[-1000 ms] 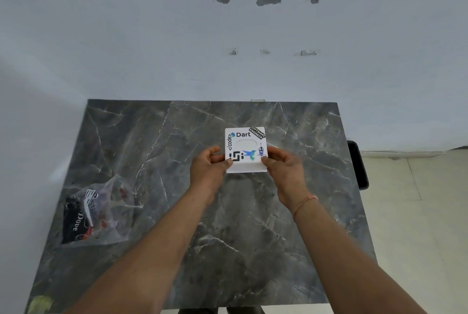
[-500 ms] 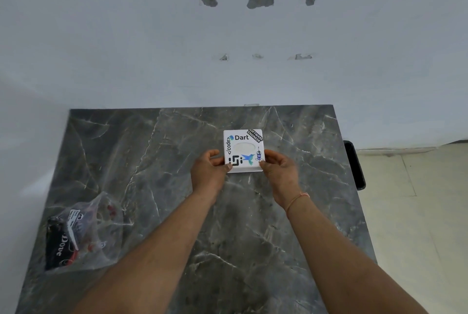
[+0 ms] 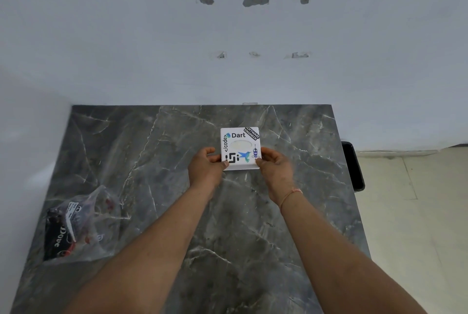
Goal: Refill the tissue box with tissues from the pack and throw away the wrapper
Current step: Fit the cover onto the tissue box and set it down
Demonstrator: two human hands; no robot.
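Note:
A small white square tissue box covered in stickers stands on the dark marble table, past its middle. White tissue shows through the oval opening in its top. My left hand grips the box's near left corner and my right hand grips its near right corner. A crumpled clear plastic wrapper lies at the table's left edge, with a black "Dove" packet inside it.
A white wall runs along the table's far and left sides. A black object sticks out past the table's right edge, above a beige tiled floor.
The box and both hands have barely shifted on the table. The view has panned a little, so the wrapper sits lower and further left in frame.

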